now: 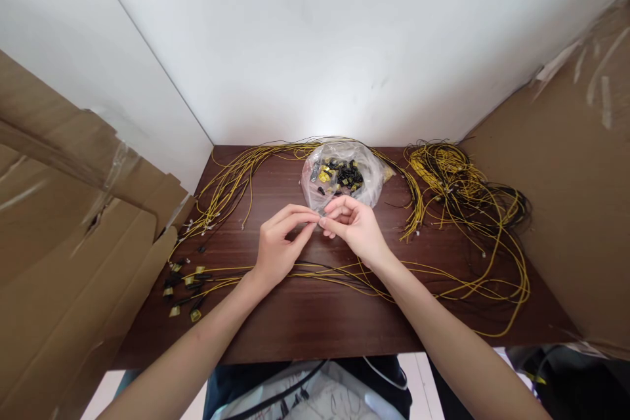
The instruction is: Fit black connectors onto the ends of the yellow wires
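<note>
My left hand [284, 239] and my right hand [358, 228] meet fingertip to fingertip above the middle of the table, both closed in a pinch. What sits between the fingertips is too small and too covered to name. Just behind them stands a clear plastic bag [377, 193], open at the top, with small black parts [349, 175] and yellow pieces [325, 174] inside. Yellow and black wires [339, 271] run across the table beneath my wrists.
Wires with small white ends [231, 177] fan out at the back left. A tangled wire bundle [457, 177] lies at the right. Black connectors with yellow tags [189, 285] lie front left. Cardboard walls [73, 262] flank the dark wooden table [315, 335]; a white wall [315, 46] stands behind.
</note>
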`<state>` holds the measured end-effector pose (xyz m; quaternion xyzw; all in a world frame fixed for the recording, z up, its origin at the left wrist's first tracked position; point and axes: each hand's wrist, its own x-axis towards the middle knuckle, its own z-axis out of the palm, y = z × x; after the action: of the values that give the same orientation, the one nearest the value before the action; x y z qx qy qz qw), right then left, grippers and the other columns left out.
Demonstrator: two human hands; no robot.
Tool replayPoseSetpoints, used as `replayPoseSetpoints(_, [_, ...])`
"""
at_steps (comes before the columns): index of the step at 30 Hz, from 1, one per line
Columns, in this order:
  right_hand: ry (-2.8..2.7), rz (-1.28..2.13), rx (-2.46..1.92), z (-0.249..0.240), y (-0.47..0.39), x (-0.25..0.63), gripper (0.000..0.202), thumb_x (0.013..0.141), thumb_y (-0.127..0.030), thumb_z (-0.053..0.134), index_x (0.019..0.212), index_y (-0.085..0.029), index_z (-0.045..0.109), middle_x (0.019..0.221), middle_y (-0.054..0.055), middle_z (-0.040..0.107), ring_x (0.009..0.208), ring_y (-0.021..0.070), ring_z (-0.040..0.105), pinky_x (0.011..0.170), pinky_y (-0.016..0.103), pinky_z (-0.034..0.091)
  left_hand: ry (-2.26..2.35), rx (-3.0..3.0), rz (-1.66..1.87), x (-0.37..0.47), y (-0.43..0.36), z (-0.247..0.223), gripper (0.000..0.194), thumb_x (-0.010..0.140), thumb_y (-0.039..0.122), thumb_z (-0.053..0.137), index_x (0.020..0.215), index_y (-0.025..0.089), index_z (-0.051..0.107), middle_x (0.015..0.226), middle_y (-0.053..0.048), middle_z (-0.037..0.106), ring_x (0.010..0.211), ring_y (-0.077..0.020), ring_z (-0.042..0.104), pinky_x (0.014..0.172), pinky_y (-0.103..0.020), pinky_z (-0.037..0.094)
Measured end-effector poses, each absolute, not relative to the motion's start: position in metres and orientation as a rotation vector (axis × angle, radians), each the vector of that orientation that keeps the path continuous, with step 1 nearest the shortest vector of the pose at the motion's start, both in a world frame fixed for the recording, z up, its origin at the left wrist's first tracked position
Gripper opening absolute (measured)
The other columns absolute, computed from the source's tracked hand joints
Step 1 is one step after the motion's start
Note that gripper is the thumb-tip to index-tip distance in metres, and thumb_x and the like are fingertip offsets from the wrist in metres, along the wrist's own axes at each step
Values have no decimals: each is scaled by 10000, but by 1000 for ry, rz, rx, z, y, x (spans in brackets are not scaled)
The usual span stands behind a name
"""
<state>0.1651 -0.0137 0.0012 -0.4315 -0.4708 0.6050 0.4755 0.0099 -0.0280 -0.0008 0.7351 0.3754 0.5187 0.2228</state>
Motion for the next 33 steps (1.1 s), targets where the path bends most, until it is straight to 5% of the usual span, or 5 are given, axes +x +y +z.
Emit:
replayPoseSetpoints(17, [-1329, 1470, -1063, 2, -13, 170, 333, 675, -431, 703, 805, -150, 581, 710, 17, 600, 617, 116, 561, 521, 230, 467, 1059, 1525, 1399, 10, -25, -4, 96, 771, 183, 634, 843, 150, 688, 868, -57, 665, 828, -156, 623, 765, -271, 524])
replayPoseSetpoints(33, [-1617, 1259, -1206, 1, -13, 174, 255, 785, -383, 591, 697, -143, 600, 628, 15, 591, 566, 113, 506, 601, 255, 422, 1104, 1358, 1323, 10, -24, -3, 132, 728, 207, 680, 836, 132, 680, 847, -55, 688, 774, -156, 644, 782, -279, 530])
